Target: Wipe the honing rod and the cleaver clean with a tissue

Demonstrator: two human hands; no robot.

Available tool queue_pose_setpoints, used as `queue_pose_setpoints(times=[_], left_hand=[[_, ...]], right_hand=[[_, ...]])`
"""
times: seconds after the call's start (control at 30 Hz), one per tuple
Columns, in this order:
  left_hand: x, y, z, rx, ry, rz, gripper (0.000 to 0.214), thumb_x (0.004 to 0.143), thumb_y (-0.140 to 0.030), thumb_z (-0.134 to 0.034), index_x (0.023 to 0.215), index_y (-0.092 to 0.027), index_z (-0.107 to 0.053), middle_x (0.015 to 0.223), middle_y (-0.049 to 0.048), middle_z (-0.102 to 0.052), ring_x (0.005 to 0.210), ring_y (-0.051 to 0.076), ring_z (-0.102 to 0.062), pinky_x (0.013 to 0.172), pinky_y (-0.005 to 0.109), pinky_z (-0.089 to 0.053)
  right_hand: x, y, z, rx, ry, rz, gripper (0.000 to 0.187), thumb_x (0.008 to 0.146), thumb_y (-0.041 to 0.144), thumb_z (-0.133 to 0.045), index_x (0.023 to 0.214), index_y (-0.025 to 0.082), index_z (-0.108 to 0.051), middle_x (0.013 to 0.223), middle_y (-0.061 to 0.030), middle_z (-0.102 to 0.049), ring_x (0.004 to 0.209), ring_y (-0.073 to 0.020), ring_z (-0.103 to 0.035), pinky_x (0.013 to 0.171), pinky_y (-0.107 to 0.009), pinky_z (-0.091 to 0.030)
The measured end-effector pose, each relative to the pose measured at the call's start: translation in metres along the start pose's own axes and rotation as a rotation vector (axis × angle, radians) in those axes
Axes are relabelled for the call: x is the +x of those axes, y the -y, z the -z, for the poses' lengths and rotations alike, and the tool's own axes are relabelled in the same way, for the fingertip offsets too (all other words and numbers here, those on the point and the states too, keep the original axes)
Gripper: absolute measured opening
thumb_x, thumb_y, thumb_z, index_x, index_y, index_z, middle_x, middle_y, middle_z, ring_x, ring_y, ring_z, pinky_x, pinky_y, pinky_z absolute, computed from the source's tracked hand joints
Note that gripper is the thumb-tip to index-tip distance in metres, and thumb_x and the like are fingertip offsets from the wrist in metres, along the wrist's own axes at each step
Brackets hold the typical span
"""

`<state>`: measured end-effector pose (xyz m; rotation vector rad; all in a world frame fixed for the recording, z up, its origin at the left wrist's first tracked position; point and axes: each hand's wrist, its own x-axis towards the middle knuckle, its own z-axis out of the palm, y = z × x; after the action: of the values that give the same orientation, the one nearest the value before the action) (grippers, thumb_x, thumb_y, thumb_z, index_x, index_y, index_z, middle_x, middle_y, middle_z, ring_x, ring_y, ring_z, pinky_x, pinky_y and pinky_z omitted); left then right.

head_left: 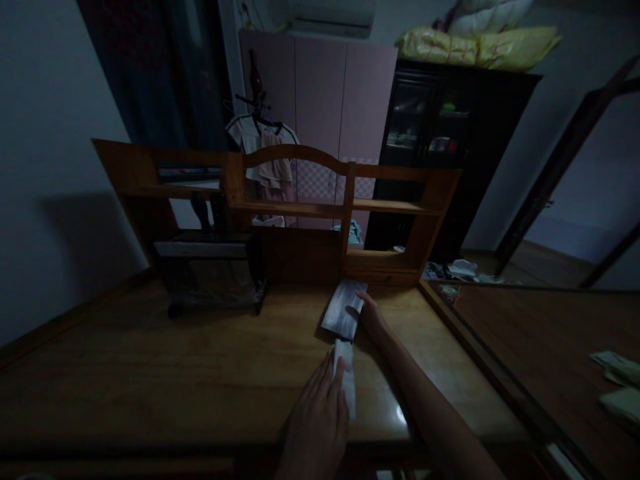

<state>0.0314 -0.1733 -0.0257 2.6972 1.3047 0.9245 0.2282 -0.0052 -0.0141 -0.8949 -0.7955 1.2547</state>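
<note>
A cleaver [345, 309] with a broad grey blade is over the light wooden desktop [240, 373], its handle end toward me. White paper or cloth [347, 380] covers the handle. My left hand [320, 413] is closed along this white wrapping, with the fingers fairly straight and pressed together against it. At the blade's right edge, my right hand [371, 316] grips the cleaver, its fingertips near the upper right corner. The handle itself is hidden under the white covering.
Left on the desk stands a dark knife rack [210, 267] with a black handle [201, 212] sticking up. A low wooden shelf unit [295, 211] runs along the back. A raised wooden edge [465, 347] borders the desk on the right. Pale cloths [620, 400] lie beyond it.
</note>
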Motion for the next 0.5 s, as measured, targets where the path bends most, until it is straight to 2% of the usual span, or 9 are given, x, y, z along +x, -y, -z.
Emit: queue_pose_setpoints(times=[0.17,0.37,0.5], left_hand=[[0.006,0.001,0.002,0.017,0.015,0.017,0.050,0.095,-0.018,-0.032,0.145,-0.017,-0.031,0.146,0.0074,-0.039,0.135,0.018,-0.035,0.107,0.036,-0.040],[0.030,0.001,-0.001,0.056,-0.005,-0.078,0.049,0.095,-0.018,-0.032,0.145,-0.014,-0.030,0.150,0.0094,-0.030,0.139,0.021,-0.025,0.111,0.042,-0.035],[0.050,-0.002,-0.005,0.066,-0.021,-0.068,0.046,0.097,-0.023,-0.031,0.142,-0.014,-0.035,0.149,0.0129,-0.032,0.137,0.023,-0.030,0.108,0.043,-0.039]], right_hand=[[-0.003,0.004,-0.002,0.027,0.000,-0.023,0.024,0.071,0.043,-0.062,0.086,0.025,-0.059,0.079,-0.0025,-0.067,0.073,-0.0216,-0.062,0.069,-0.035,-0.050],[-0.011,0.010,-0.007,0.019,-0.027,-0.044,0.026,0.069,0.046,-0.063,0.085,0.026,-0.059,0.070,-0.0030,-0.064,0.069,-0.0245,-0.062,0.061,-0.036,-0.050],[-0.012,0.013,-0.009,0.016,-0.040,-0.037,0.027,0.066,0.044,-0.066,0.085,0.025,-0.060,0.067,-0.0024,-0.062,0.070,-0.0253,-0.062,0.060,-0.036,-0.049]])
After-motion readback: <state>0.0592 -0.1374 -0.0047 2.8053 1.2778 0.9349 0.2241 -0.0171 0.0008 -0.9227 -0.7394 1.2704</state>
